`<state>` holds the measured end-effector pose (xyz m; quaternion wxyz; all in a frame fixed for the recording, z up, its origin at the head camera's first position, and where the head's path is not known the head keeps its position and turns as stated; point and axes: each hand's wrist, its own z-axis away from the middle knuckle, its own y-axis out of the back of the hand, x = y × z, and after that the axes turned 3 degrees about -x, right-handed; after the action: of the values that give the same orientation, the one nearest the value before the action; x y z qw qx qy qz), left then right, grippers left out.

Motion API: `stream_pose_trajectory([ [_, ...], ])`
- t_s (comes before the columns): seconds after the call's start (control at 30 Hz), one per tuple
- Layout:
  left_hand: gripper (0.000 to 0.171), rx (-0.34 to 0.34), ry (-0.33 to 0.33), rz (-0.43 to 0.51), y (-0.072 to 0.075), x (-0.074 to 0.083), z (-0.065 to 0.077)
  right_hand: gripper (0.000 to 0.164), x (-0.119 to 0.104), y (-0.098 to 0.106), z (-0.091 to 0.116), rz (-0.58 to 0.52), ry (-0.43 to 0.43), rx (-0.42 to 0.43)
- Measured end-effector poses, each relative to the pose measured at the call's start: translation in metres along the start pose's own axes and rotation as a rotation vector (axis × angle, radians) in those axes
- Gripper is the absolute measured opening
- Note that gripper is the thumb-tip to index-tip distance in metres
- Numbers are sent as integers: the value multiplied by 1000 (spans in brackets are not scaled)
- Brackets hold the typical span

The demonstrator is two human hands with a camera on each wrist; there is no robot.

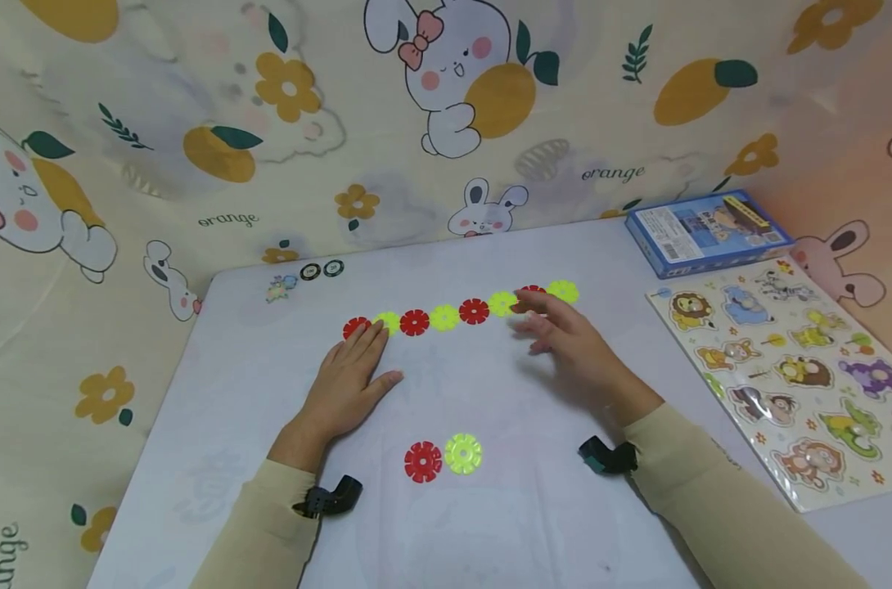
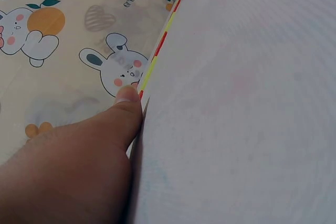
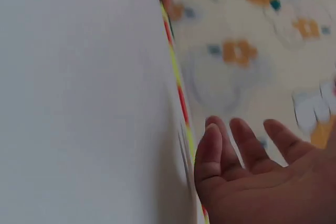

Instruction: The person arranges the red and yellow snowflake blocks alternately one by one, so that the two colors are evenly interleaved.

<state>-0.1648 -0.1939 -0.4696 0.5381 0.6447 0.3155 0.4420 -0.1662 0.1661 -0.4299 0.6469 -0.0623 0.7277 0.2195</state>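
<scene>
Red and yellow-green notched plastic discs alternate in a slightly slanting row across the table. My left hand lies with straight fingers at the row's left end, its fingertips over the red disc and the yellow-green disc beside it. Toward the right end, my right hand has loosely bent fingers and nothing visible between them. Its fingertips overlap a yellow-green disc and partly hide a red disc in the head view. The last yellow-green disc lies just beyond that hand.
Nearer the front lie another red disc and a yellow-green disc side by side. A blue box and an animal sticker sheet lie at the right. Two black-rimmed rounds and small stickers sit at the back left.
</scene>
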Motion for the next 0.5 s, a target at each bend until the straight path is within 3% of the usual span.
stream_pose_trajectory([
  [0.1,80,0,4,-1,1,1,0,45,-3,-24,0,-119,37,-139],
  [0.27,79,-5,13,-8,1,2,0,57,-10,-70,9,-60,46,-330],
  [0.33,80,-9,15,-8,1,2,0,66,-13,-88,15,23,41,-393],
  [0.43,80,-10,16,-11,1,2,0,78,-15,-109,22,287,62,-429],
  [0.5,80,-10,18,-15,1,1,0,76,-15,-118,26,453,97,-421],
])
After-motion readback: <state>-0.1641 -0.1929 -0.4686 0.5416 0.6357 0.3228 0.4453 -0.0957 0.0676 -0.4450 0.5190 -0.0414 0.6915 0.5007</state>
